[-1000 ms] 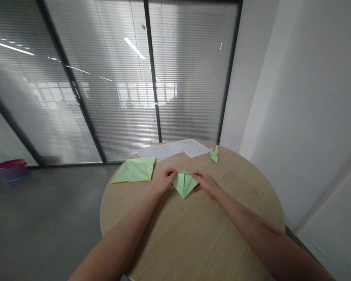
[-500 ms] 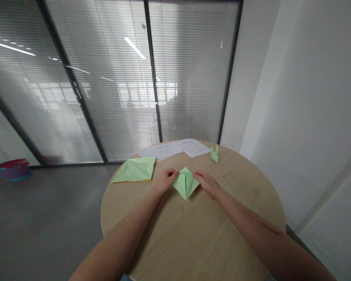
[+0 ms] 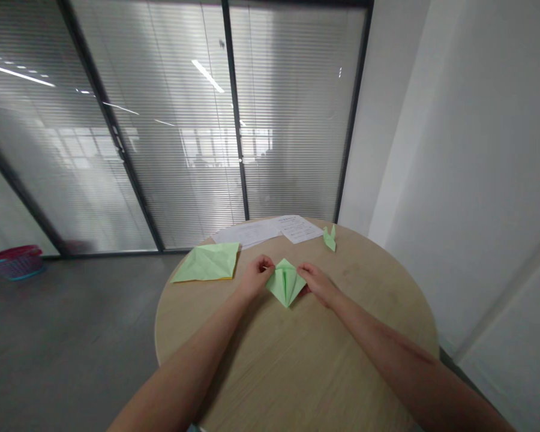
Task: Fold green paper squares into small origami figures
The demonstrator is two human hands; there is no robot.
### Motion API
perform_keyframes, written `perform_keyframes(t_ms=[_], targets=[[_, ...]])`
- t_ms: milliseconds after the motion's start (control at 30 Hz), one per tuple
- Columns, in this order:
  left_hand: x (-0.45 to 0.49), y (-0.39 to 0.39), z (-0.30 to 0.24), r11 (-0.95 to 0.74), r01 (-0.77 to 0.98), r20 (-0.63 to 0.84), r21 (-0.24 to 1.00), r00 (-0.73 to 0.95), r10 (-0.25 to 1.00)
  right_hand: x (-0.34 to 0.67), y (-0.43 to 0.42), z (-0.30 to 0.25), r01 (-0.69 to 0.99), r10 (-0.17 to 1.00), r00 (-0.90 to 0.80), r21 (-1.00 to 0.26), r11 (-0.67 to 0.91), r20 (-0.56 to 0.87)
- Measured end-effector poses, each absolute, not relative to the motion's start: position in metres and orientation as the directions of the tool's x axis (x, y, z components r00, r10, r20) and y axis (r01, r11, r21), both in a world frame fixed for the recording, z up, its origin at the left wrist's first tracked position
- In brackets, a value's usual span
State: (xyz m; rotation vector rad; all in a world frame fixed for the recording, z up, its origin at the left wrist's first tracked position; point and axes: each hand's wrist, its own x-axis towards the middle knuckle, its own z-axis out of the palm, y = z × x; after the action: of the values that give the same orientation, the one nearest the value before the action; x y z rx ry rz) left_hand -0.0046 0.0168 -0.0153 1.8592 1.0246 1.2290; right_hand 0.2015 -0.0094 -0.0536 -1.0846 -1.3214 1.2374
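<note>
Folded green paper [image 3: 286, 283] lies mid-table [image 3: 297, 360], with left hand [image 3: 255, 277] and right hand [image 3: 317, 282] each pinching a side flap with fingertips closed. Risk as I see it: uneven pull skews the centre crease or tears the paper. Versus a second ago the flaps sit further inward and the top is peaked; the flat green sheet [image 3: 207, 262] beyond is unmoved.

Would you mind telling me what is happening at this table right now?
A person sits at a round wooden table folding paper. The left hand pinches the left side and the right hand the right side of a folded green paper, a kite-like shape lying on the table with its point toward the person. A creased green sheet lies flat to the left. A small folded green piece and printed white sheets sit near the far edge.
</note>
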Motion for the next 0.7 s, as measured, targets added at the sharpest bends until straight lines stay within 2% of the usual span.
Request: perform_keyframes(t_ms=[133, 700], targets=[[-0.0032, 0.0134, -0.0147, -0.435, 0.255, 0.349, 0.864, 0.321, 0.881, 0.2006, -0.0122, -0.0500, -0.039, 0.991, -0.111, -0.997, 0.074, 0.078], [-0.0034, 0.0134, -0.0170, -0.419, 0.254, 0.315, 0.872, 0.365, 0.876, 0.2006, -0.0126, -0.0491, -0.040, 0.994, -0.081, -0.996, 0.075, 0.078]])
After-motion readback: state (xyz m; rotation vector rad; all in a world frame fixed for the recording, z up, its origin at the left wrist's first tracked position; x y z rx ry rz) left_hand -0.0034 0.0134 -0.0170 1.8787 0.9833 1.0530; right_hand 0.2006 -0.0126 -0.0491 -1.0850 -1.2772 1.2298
